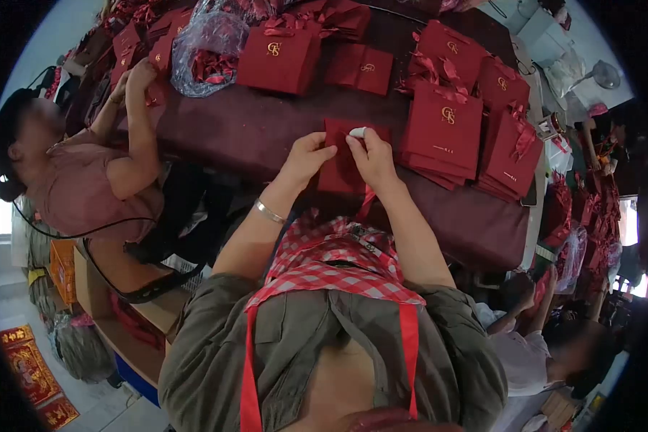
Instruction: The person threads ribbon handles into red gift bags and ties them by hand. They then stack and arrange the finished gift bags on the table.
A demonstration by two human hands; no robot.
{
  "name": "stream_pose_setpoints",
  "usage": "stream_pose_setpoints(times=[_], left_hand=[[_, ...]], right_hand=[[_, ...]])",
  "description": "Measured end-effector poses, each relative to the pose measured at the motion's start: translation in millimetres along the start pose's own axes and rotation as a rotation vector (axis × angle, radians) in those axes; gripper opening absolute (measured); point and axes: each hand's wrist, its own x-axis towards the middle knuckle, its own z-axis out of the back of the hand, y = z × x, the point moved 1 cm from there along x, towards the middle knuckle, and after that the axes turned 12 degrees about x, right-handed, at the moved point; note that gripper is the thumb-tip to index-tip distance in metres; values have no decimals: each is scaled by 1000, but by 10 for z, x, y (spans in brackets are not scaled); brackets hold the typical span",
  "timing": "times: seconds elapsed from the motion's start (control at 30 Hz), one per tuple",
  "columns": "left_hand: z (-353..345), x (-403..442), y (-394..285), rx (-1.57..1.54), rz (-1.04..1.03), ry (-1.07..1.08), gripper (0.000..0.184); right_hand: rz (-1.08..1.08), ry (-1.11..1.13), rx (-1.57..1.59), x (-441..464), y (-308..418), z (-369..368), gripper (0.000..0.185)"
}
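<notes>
So the red bag [342, 173] sits flat at the near edge of the table [230, 122]. Left hand [309, 157] pinches one side of it; right hand [373, 160] is bunched on top, can't tell what it's gripping. Probably light, stiffish paper that creases easily. I'd hold the side edges.

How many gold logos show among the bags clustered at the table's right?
3: front-left logo, back-left logo, back-right logo. The ribbon on the front-right stack may hide another.
</notes>
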Motion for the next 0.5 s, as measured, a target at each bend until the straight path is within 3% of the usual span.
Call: stream_pose_setpoints(times=[0.23, 0.33, 0.5], left_hand=[[71, 90, 207, -174, -41, 57, 22], [46, 43, 195, -165, -49, -23, 19], [72, 93, 215, -160, -99, 19, 20]], right_hand=[[-63, 20, 48, 8, 12, 27, 19], [-110, 39, 14, 10, -29, 25, 18], [-155, 58, 25, 18, 43, 14, 16]])
